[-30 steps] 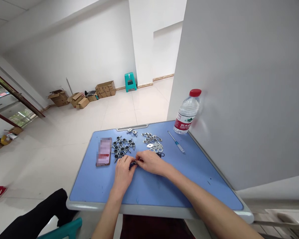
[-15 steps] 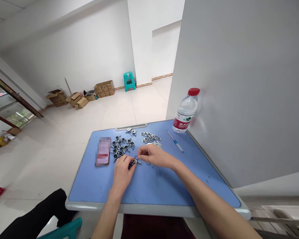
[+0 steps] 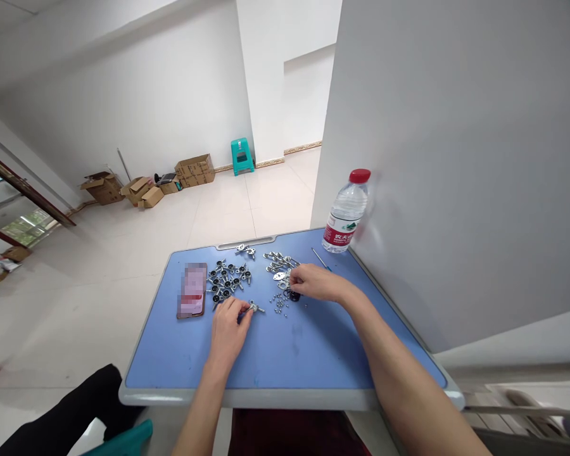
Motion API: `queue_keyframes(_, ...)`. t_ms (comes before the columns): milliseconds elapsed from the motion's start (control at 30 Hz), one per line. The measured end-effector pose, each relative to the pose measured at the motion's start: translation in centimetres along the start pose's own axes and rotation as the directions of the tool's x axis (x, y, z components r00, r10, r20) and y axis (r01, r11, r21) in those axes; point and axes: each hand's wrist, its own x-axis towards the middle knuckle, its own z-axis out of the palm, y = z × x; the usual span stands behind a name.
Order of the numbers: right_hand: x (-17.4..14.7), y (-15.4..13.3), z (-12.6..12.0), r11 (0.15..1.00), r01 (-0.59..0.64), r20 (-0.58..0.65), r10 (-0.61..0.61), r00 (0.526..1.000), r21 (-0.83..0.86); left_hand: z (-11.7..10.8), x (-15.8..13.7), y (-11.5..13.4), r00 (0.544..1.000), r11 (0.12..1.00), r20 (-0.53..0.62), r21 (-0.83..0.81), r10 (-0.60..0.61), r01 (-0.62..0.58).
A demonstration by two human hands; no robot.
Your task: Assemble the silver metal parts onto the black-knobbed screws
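Observation:
My left hand (image 3: 228, 326) rests low over the blue table, thumb and fingers closed on a small metal fitting (image 3: 255, 308) whose pin sticks out to the right. The fingers cover part of it. Over the parts at the right is my right hand (image 3: 317, 282), its fingertips drawn together by some black rings (image 3: 294, 296); what they pinch, if anything, is hidden. Small steel balls (image 3: 279, 305) lie scattered between the hands. Flat metal plates (image 3: 280, 277) are just left of the right fingertips. Several fittings with black discs (image 3: 228, 283) lie beyond my left hand.
A phone (image 3: 192, 290) lies on the left of the table (image 3: 285, 361). Long metal pieces (image 3: 278, 260) and a few metal parts (image 3: 245, 251) sit toward the back. A screwdriver (image 3: 320, 258) and a water bottle (image 3: 346, 212) are by the right-hand wall.
My right hand has moved right, from beside the fitting to the black rings, uncovering the steel balls. The left hand still holds the fitting. The view has shifted slightly.

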Motion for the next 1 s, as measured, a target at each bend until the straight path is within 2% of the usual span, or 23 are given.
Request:
queue_keyframes(233,0.6,1.6,0.8,0.994,-0.093,0.005,0.094,0.996,-0.051,-0.3,0.1,0.1,0.999,0.998,-0.001,-0.051,-0.047,0.047)
queue_keyframes(333,0.6,1.5,0.7,0.994,-0.094,0.0,0.094,0.996,-0.062,-0.4,0.1,0.1,0.996,0.991,0.012,-0.103,-0.085,0.086)
queue_keyframes(433,0.2,0.7,0.3,0.995,-0.081,-0.066,0.078,0.995,-0.05,-0.5,0.2,0.0,0.993,0.98,0.002,-0.165,-0.115,0.114)
queue_keyframes(500,-0.1,-0.4,0.2,1.0,-0.025,-0.131,0.025,0.991,-0.003,-0.5,0.2,0.0,0.992,0.967,-0.02,-0.223,-0.128,0.12)
queue_keyframes(567,-0.3,-1.9,0.6,0.992,0.098,-0.169,-0.083,0.982,0.081,-0.7,0.3,0.1,0.991,0.951,-0.042,-0.287,-0.13,0.112)
queue_keyframes(733,0.0,-4.5,3.1,0.888,0.315,-0.062,-0.313,0.948,0.336,-1.0,0.3,0.6,0.995,0.93,-0.073,-0.367,-0.067,0.036)
queue_keyframes(900,1.0,-4.4,4.8,0.807,0.311,-0.089,-0.31,0.947,0.502,-1.0,0.2,0.8,0.996,0.946,-0.085,-0.325,-0.009,-0.019)
queue_keyframes(1000,1.3,-4.4,5.2,0.793,0.282,-0.107,-0.267,0.958,0.54,-0.9,0.2,0.7,0.997,0.958,-0.071,-0.287,-0.005,-0.016)
